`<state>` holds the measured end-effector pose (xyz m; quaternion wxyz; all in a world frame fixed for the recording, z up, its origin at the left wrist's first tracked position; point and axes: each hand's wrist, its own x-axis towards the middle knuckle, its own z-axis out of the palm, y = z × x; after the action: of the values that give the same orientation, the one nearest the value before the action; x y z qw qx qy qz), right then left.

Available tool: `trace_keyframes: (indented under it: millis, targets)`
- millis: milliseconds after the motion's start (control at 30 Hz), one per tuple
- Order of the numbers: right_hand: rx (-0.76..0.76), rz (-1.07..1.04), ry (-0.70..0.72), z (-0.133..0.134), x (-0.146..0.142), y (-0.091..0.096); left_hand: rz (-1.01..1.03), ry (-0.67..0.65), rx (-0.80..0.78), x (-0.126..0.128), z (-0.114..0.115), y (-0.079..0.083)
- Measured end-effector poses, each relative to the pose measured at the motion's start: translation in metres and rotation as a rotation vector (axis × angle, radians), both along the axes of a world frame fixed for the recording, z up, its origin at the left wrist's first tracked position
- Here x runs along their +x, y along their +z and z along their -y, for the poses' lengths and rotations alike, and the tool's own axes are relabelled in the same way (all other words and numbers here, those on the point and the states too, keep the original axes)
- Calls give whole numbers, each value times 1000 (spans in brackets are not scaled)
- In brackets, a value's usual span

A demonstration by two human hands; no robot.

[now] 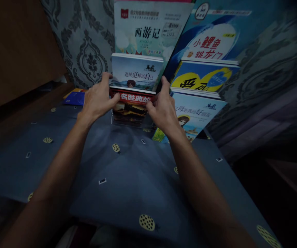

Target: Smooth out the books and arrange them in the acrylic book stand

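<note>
A red-covered book (132, 105) stands in the front slot of a clear tiered stand (115, 120) on a dark blue cloth. My left hand (98, 100) grips the book's top left corner, thumb on the cover. My right hand (161, 108) pinches its top right corner, index finger raised. Behind it stands a pale blue book (136, 74), and behind that a taller light book (148, 29).
To the right stand more tiered books: a pale one with a cartoon girl (197, 115), a yellow and blue one (202, 77), a blue and white one (215, 34). A blue booklet (74, 98) lies at the left. Patterned wallpaper (88, 51) rises behind.
</note>
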<state>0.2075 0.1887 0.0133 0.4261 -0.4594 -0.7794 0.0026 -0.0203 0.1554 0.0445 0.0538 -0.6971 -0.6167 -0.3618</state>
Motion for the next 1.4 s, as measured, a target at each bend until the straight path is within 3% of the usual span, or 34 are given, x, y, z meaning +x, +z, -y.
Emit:
trace_keyframes:
  millis: [367, 933, 1400]
  targets:
    - [-13, -53, -31, -1, -3, -4, 11, -7, -21, -4, -3, -2]
    - [56, -131, -59, 8, -10, 2, -93, 168, -128, 13, -12, -23]
    - [39, -101, -41, 12, -10, 6, -108, 155, -113, 8, -13, -23]
